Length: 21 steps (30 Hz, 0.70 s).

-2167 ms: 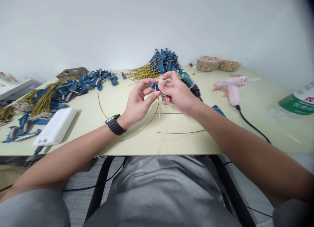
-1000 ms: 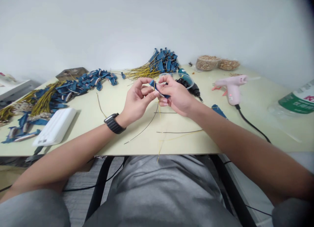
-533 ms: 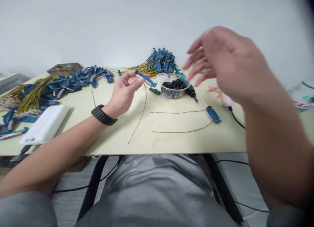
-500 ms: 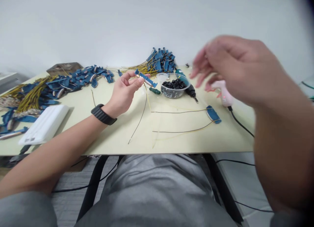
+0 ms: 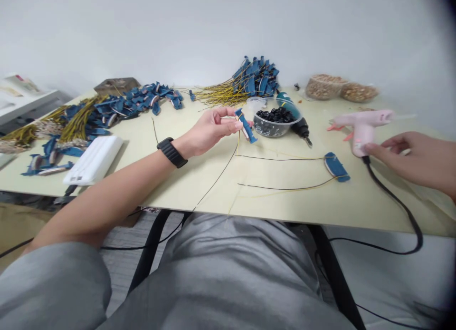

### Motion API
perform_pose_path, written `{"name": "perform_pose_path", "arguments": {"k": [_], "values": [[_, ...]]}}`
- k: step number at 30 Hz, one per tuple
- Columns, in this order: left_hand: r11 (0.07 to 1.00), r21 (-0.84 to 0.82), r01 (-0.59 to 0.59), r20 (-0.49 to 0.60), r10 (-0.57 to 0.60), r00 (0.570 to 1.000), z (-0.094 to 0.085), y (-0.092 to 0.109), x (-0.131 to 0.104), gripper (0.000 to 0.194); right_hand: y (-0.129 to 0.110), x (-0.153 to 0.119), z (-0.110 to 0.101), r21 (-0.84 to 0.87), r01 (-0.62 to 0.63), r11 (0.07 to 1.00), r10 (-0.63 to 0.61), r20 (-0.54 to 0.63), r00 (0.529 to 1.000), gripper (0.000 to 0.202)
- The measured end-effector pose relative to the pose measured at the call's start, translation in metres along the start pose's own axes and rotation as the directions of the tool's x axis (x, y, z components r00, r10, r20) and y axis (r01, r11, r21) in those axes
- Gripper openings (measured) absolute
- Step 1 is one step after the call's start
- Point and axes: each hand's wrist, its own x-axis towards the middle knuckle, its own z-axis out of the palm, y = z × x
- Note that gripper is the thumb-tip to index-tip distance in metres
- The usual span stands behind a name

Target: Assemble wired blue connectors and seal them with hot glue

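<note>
My left hand [image 5: 217, 128] pinches a small blue felt-like piece [image 5: 245, 125] with a pale side, held tilted above the table. A dark thin wire and a yellow one trail down from it. On the right, my right hand [image 5: 413, 156] has its thumb on the handle of a pink hot glue gun [image 5: 364, 128]; its other fingertips are partly hidden behind the handle. The gun's nozzle end points left, and a black cord leaves the handle's bottom. Between the hands, another blue piece [image 5: 337, 167] lies on the table with thin wires stretching left.
Behind my left hand stands a clear bowl [image 5: 274, 130] of small black parts, beside a green and black tool [image 5: 301, 128]. Bundles of blue pieces [image 5: 254, 78] lie at the back and left. A white power bank [image 5: 94, 160] and two tubs [image 5: 324, 87] stand around.
My right hand has come down from in front of the camera to the glue gun, whose tilt has changed. The blue piece in my left hand points more steeply downward. The view has shifted.
</note>
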Motion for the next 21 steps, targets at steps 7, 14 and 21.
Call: {"name": "perform_pose_path", "arguments": {"k": [7,14,21], "values": [[0.996,-0.019,0.087,0.142,-0.084,0.986,-0.004,0.004,-0.003,0.049,-0.061,-0.002,-0.006,0.035,-0.032,0.999,0.028,0.091,0.995,0.03],[0.996,0.025,0.088,0.142,-0.091,0.986,-0.01,0.002,-0.004,0.046,-0.077,0.001,0.005,0.269,-0.105,0.957,0.084,0.089,0.992,0.015],[0.997,0.064,0.04,0.17,-0.05,0.984,-0.019,-0.005,0.0,0.046,-0.096,-0.001,-0.006,0.426,-0.095,0.9,0.208,-0.226,0.952,0.012]]}}
